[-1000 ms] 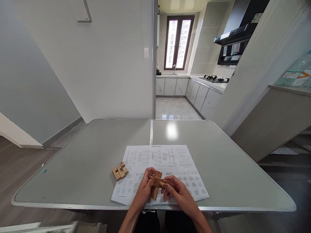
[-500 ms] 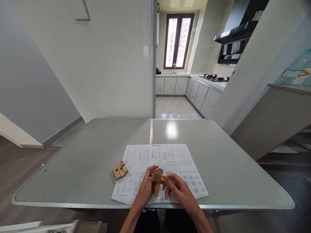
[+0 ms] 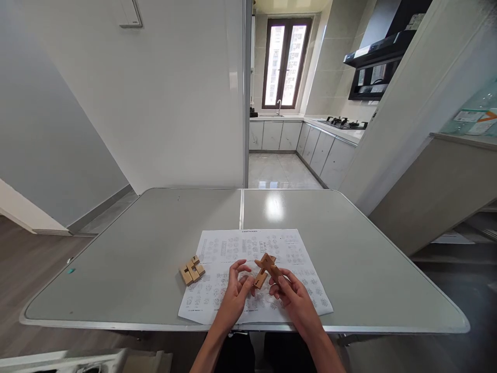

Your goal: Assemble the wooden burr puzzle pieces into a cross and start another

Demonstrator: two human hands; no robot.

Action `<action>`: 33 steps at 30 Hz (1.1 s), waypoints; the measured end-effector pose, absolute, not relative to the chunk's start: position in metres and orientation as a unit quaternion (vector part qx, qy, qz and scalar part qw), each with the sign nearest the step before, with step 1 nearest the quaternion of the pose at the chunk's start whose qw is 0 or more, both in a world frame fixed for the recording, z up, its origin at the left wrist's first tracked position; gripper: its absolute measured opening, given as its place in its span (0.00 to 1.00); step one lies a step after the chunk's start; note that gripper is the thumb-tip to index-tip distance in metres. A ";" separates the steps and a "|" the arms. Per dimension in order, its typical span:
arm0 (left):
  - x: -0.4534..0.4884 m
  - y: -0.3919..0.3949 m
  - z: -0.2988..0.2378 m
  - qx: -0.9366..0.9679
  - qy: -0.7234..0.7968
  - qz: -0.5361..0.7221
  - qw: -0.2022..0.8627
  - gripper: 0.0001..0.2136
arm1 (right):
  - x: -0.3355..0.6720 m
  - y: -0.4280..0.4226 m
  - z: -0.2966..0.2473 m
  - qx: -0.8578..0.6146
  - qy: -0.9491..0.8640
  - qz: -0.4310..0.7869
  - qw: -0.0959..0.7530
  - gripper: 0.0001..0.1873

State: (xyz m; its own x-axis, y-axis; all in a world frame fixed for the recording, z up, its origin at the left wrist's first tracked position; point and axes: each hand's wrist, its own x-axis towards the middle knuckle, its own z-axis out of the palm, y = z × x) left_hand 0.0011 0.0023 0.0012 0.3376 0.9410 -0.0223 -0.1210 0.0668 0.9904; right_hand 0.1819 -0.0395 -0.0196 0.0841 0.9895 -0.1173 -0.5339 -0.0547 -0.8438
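I hold a small crossed assembly of wooden puzzle pieces (image 3: 264, 269) just above a printed instruction sheet (image 3: 254, 274). My right hand (image 3: 292, 296) pinches it from the right with thumb and fingers. My left hand (image 3: 236, 293) sits beside it on the left, fingertips curled and touching the lower end of a piece. A second cluster of loose wooden pieces (image 3: 191, 270) lies on the table at the sheet's left edge, a short way from my left hand.
The grey folding table (image 3: 135, 259) has a metal rim and a centre seam. A small teal speck (image 3: 70, 270) lies near its left edge. Beyond are a white wall, an open kitchen doorway and a counter on the right.
The wooden assembly has risen and shifted right and away from me, now tilted. My left hand has loosened from a full grip to a fingertip touch.
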 end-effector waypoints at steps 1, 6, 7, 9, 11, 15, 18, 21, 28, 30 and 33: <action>0.002 0.002 0.003 0.530 0.378 0.425 0.629 0.23 | 0.182 -0.040 -0.020 -0.391 -0.291 0.612 0.622 0.22; 0.002 0.000 0.011 0.546 0.341 0.385 0.661 0.22 | 0.181 -0.040 -0.016 -0.384 -0.300 0.619 0.616 0.21; 0.002 0.000 0.012 0.553 0.341 0.381 0.658 0.22 | 0.181 -0.041 -0.015 -0.385 -0.304 0.618 0.614 0.22; 0.000 0.000 0.012 0.565 0.343 0.375 0.650 0.22 | 0.181 -0.041 -0.013 -0.392 -0.314 0.614 0.609 0.22; -0.001 0.000 0.011 0.571 0.350 0.369 0.645 0.22 | 0.181 -0.042 -0.011 -0.396 -0.327 0.610 0.604 0.22; -0.004 0.001 0.009 0.566 0.360 0.357 0.650 0.23 | 0.180 -0.044 -0.009 -0.401 -0.350 0.605 0.593 0.21; -0.005 0.002 0.007 0.557 0.355 0.356 0.661 0.24 | 0.180 -0.045 -0.008 -0.401 -0.359 0.602 0.590 0.20; -0.004 0.003 0.006 0.554 0.354 0.358 0.663 0.24 | 0.180 -0.046 -0.007 -0.394 -0.364 0.604 0.589 0.20; -0.002 0.003 0.007 0.546 0.354 0.361 0.668 0.23 | 0.180 -0.045 -0.007 -0.397 -0.371 0.603 0.584 0.22; -0.002 0.003 0.007 0.552 0.348 0.356 0.669 0.22 | 0.179 -0.045 -0.008 -0.406 -0.373 0.594 0.585 0.23; -0.001 0.003 0.009 0.554 0.344 0.356 0.669 0.21 | 0.177 -0.044 -0.008 -0.414 -0.379 0.588 0.583 0.22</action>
